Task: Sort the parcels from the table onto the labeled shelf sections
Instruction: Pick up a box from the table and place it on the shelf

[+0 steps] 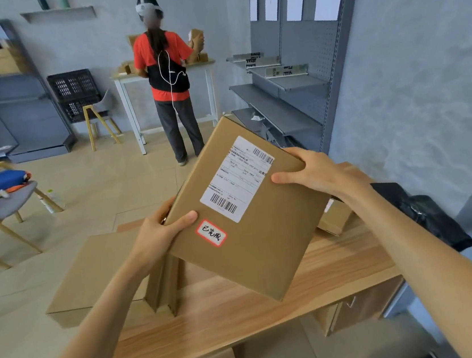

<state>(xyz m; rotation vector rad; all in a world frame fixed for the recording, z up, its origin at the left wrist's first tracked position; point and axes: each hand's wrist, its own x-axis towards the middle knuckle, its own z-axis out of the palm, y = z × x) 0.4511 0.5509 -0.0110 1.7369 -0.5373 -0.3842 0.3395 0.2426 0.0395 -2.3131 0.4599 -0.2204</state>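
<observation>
While the grey shelf unit (292,88) stood against the far right wall with three bare shelves visible and four white sheets pinned across its top, a wooden table (273,302) ran across the near foreground. Above the table, both hands held up one flat brown parcel (251,215), clear of the tabletop. The parcel was tilted, with its long axis running from the near right corner up toward the far left corner, and its labelled face turned toward the camera. It carried one white shipping label (237,178) with two barcodes, and one small red-bordered sticker (211,232) near the left edge. The left hand (161,232) gripped the left edge, thumb pressed on top. The right hand (320,174) gripped the far right edge, fingers curled over it. At least two more flat boxes (92,279) lay on the table's left end. One black bag (423,212) sat at the right. One other person (167,80) stood far off at a white table (134,108).
</observation>
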